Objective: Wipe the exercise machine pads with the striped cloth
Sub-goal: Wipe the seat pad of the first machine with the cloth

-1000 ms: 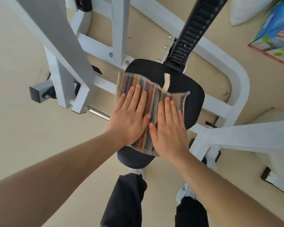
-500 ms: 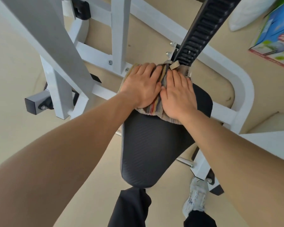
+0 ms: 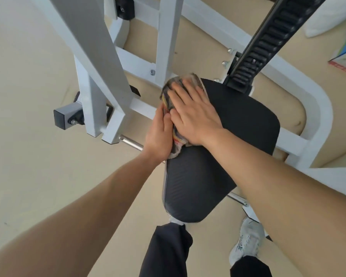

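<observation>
Black ribbed vinyl on the pad (image 3: 218, 156), and the cloth (image 3: 171, 96) is bunched into a wad at its far left edge, half hanging off the side toward the white frame (image 3: 100, 80). My right hand (image 3: 194, 114) lies flat on top, fingers straight and only slightly fanned, palm pressing the wad into the pad. My left hand (image 3: 160, 134) is on the side face of that edge, fingers together and curled against the cloth from the outside; can't tell whether the thumb is pinching it. Risks as I read them: the cloth is crumpled, so contact is a small patch and the wipe will probably leave streaks or miss the seam along the edge. With so much fabric past the edge, a hard push left could slide it off and drop it on the floor (image 3: 28, 156). My knuckles sit near the frame's upright post (image 3: 166, 37), so an overshoot could bang them there. The toothed black bar (image 3: 268, 41) meets the pad's far edge, and loose fabric could snag on it if I sweep that way. The near end and right side of the pad look uncovered by the cloth.
</observation>
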A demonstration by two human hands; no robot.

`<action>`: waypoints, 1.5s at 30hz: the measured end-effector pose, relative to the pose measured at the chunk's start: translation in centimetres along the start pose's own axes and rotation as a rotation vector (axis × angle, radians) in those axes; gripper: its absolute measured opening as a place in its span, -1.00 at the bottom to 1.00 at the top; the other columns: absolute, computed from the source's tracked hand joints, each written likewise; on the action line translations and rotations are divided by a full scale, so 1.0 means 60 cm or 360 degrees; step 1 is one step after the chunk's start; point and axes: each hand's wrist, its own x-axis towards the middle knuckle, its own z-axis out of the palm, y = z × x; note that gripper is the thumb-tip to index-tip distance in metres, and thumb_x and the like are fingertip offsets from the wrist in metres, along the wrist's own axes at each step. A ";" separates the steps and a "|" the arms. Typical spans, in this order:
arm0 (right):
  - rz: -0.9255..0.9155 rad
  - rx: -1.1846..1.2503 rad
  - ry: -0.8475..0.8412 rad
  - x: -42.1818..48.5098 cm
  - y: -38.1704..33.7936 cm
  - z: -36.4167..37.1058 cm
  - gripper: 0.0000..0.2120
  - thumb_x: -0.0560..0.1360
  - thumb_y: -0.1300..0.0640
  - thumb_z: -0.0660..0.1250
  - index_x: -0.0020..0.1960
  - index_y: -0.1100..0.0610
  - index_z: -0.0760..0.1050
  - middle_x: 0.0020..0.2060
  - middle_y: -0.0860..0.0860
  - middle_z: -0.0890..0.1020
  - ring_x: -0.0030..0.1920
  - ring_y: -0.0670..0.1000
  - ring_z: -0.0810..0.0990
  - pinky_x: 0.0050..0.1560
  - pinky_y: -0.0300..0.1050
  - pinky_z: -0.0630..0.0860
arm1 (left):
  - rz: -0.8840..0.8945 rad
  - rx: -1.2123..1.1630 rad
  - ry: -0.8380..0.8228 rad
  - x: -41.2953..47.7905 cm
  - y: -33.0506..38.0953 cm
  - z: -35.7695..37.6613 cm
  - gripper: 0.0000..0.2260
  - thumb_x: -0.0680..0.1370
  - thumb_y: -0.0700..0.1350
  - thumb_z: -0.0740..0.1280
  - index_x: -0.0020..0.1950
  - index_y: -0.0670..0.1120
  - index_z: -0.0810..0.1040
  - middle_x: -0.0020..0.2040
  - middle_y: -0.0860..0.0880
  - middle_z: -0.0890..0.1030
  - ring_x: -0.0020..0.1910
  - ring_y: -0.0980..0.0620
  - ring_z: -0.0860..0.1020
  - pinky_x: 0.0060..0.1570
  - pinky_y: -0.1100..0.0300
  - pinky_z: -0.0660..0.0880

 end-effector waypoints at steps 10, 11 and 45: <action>0.0198 0.0114 0.0015 -0.196 -0.075 0.041 -0.39 0.68 -0.12 -0.20 0.66 0.11 0.03 0.65 0.07 0.10 0.65 0.08 0.02 0.62 0.15 0.01 | -0.0181 -0.0526 -0.0132 -0.166 -0.042 0.020 -0.57 0.74 -0.03 0.04 0.63 0.11 0.13 0.51 0.21 0.39 0.47 0.29 0.35 0.48 0.25 0.24; 0.0196 0.0109 0.0026 -0.179 -0.068 0.038 -0.39 0.67 -0.13 -0.22 0.66 0.10 0.04 0.65 0.06 0.11 0.65 0.08 0.03 0.62 0.15 0.00 | -0.0170 -0.0531 -0.0131 -0.145 -0.040 0.020 -0.57 0.74 -0.04 0.04 0.63 0.09 0.13 0.52 0.16 0.39 0.48 0.26 0.35 0.50 0.23 0.24; 0.0480 0.0105 0.0076 -0.163 -0.012 0.045 -0.37 0.68 -0.19 -0.19 0.67 0.07 -0.15 0.66 0.06 -0.09 0.66 0.06 -0.14 0.64 0.11 -0.08 | 0.0239 0.1230 -0.0041 -0.086 -0.003 0.028 -0.45 0.70 0.12 -0.13 0.66 -0.03 -0.14 0.66 -0.14 -0.19 0.65 -0.13 -0.15 0.60 -0.08 -0.06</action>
